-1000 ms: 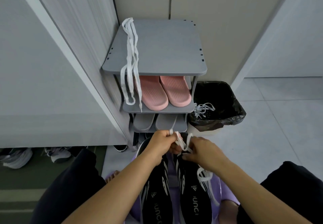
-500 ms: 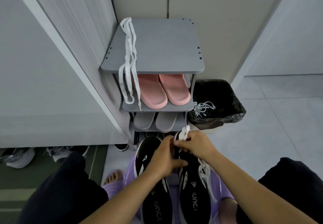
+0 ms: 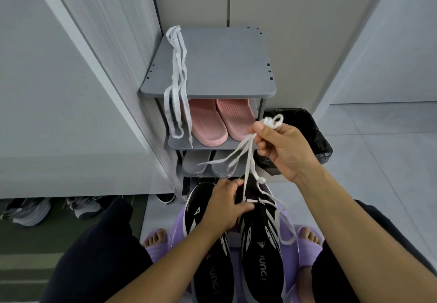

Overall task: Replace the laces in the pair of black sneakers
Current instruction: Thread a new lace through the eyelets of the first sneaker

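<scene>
Lace (image 3: 251, 139) up in the air! The right hand (image 3: 281, 146), out at one o'clock, pinches a gathered white bunch between thumb and curled fingers. The strands run down from it to the right sneaker (image 3: 262, 255) at six o'clock. The left hand (image 3: 227, 210) curls over that shoe's front, thumb laid across it, pinning it beside the left sneaker (image 3: 205, 243). Both shoes sit between the person's feet.

My read: this is the unlacing step, and close to done, with only a low crossing showing near the toe. Fresh laces (image 3: 176, 78) hang off the shoe rack (image 3: 212, 66) at twelve o'clock, and a bin (image 3: 307, 137) waits at two o'clock, just behind the raised hand.

The next move calls for a steady upward draw to clear the last eyelets while the left hand braces the shoe. Then the old lace goes to the bin, and it's a reach to twelve for a new one.
</scene>
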`<state>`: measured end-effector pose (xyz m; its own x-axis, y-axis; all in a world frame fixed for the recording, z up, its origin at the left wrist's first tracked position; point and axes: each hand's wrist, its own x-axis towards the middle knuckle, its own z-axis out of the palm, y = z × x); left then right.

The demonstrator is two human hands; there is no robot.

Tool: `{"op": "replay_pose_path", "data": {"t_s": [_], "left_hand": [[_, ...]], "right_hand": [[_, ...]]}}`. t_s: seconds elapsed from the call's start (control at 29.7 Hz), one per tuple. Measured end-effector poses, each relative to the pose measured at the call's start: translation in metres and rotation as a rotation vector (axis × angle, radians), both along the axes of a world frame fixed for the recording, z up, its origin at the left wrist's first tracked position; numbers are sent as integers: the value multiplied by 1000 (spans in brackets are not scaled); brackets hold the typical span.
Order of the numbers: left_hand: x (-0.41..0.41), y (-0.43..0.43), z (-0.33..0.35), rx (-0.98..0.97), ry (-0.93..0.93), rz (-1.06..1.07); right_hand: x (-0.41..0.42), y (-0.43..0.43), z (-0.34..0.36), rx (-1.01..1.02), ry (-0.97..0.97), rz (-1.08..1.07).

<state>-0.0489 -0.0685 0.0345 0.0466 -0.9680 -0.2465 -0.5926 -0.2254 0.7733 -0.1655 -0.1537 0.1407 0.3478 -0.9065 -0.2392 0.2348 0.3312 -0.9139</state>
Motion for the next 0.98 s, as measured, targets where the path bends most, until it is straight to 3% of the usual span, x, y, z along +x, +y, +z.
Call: {"op": "replay_pose_path", "data": {"t_s": [0.2,0.3,0.37,0.47,0.57,0.64,0.78,0.98], "left_hand": [[-6,-24,22,26,331,-2],[-4,-30,30,23,391,12],[0,-32,35,47,430,37],[8,-33,33,19,334,67],[7,-32,34,9,337,48],[2,-31,35,23,359,33],[6,-33,34,79,515,40],[6,-11,-15,145,220,-101]], "right_hand": [[3,10,-6,126,-116,215],[-1,6,-13,197,-167,147],[-10,2,-22,101,130,179],[-27,2,-40,-156,847,589],[-27,11,-61,-338,1108,812],[-21,17,-74,-359,1065,731],[-12,22,-87,-188,833,532],[-9,17,-81,-244,808,461]]}}
